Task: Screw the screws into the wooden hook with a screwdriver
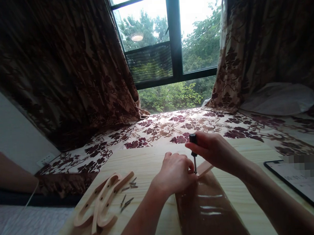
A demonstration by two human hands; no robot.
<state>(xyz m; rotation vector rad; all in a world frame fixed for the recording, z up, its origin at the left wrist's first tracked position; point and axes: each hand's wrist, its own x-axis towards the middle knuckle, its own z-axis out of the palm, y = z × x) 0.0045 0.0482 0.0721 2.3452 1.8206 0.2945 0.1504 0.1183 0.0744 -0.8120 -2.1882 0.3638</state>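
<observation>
A screwdriver (193,145) with a black handle stands upright, its handle gripped in my right hand (218,149). Its tip meets the far end of a brown, shiny-topped block (207,205), beside a pale wooden piece (204,168). My left hand (175,172) is closed at the screwdriver's tip, its fingers pinched together; what they hold is hidden. Curved wooden pieces with dark holes (103,199) lie in a pile at the left of the pale wooden board (143,163). Several loose screws (126,203) are scattered between that pile and my left forearm.
A tablet-like device (300,180) lies at the board's right edge. Behind the board spreads a floral cloth (178,125), with patterned curtains (92,65) on both sides of a window (175,37). A translucent bag (281,98) rests at the back right.
</observation>
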